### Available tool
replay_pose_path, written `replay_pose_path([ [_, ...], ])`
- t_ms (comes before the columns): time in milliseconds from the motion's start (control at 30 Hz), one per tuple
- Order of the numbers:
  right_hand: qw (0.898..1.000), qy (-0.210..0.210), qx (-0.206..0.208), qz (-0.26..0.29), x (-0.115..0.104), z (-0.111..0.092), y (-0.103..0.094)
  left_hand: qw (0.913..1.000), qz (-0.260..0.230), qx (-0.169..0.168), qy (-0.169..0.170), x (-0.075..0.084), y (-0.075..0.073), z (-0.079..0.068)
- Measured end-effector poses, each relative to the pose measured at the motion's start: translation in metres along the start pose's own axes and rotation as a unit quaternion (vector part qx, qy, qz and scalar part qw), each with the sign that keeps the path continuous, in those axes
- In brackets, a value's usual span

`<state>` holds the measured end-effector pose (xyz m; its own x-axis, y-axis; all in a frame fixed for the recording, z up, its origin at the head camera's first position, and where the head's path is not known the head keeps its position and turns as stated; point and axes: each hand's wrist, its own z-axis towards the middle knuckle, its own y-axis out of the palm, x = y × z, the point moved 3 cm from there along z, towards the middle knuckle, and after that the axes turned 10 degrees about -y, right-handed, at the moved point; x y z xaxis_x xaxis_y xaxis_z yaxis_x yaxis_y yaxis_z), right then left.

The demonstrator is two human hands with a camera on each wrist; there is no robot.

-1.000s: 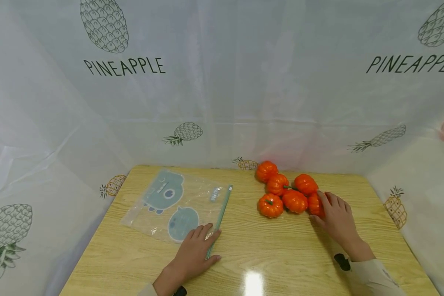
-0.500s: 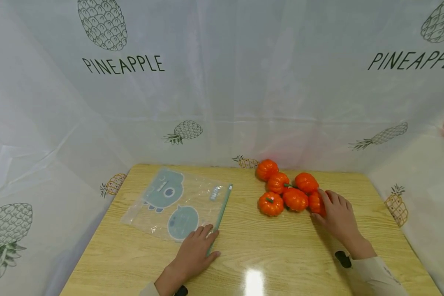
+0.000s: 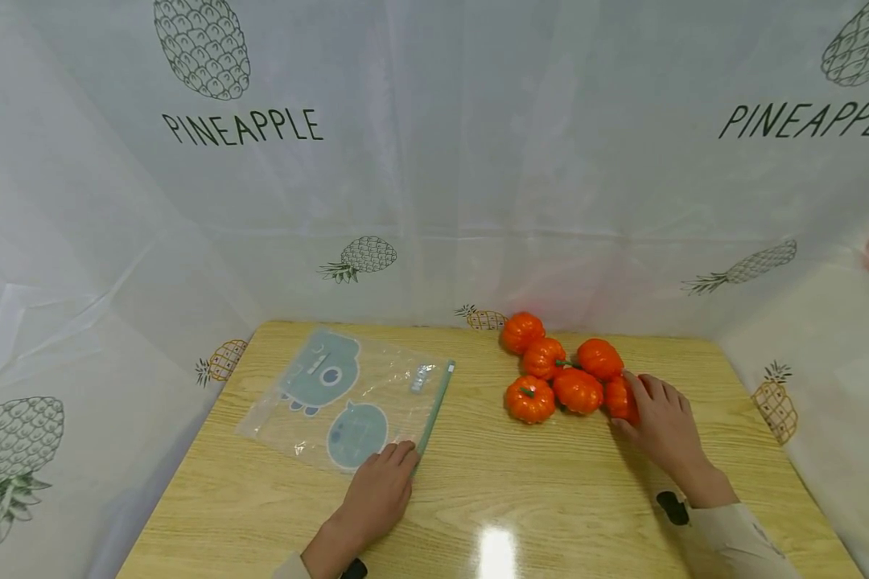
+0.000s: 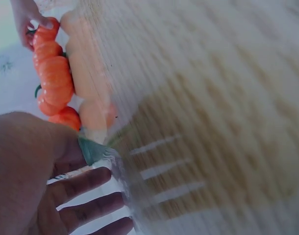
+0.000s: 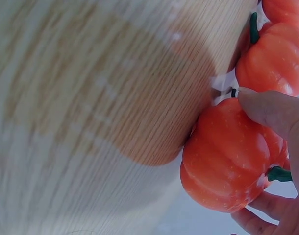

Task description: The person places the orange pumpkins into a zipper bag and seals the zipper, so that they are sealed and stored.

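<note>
A clear zip bag [image 3: 394, 378] with blue cartoon monsters lies flat on the left side of the table. Its green closure strip [image 3: 438, 400] runs along the right edge. My left hand [image 3: 376, 498] pinches the near end of that edge, thumb tucked out of sight in the head view; the left wrist view has the strip's green end [image 4: 93, 151] at the thumb. Over on the right, my right hand [image 3: 662, 426] grips the rightmost orange toy pumpkin [image 5: 223, 156], thumb on one side and fingers on the other. The pumpkin's green stem [image 5: 279, 174] points toward the palm.
Several more orange pumpkins cluster left of the gripped one, among them a front-left pumpkin [image 3: 530, 400] and a rearmost pumpkin [image 3: 523, 332] near the back edge. A white pineapple-print curtain [image 3: 434, 177] surrounds the wooden table [image 3: 521, 490] at the back and sides.
My left thumb, spread away from the fingers before, has drawn in under the hand at the bag's edge. The right hand has kept its hold on the pumpkin, almost still.
</note>
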<state>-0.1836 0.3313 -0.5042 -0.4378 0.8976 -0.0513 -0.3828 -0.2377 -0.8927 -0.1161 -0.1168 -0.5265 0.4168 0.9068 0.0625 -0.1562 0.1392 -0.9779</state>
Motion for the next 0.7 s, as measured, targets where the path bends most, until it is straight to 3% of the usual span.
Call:
replay_pose_path([
  [133, 1.000, -0.003, 0.002, 0.001, 0.0007, -0.0004, -0.0002, 0.9998, 0.015, 0.010, 0.000, 0.0011, -0.0011, 0.0001],
  [300, 1.000, -0.003, 0.005, 0.003, 0.0005, -0.0009, -0.0013, 0.9995, 0.019, 0.014, -0.023, 0.0017, -0.0006, 0.0009],
  [700, 1.000, 0.004, -0.001, 0.012, 0.0037, -0.0023, -0.0001, 0.9875, -0.008, 0.128, -0.091, -0.0024, -0.0042, 0.0022],
])
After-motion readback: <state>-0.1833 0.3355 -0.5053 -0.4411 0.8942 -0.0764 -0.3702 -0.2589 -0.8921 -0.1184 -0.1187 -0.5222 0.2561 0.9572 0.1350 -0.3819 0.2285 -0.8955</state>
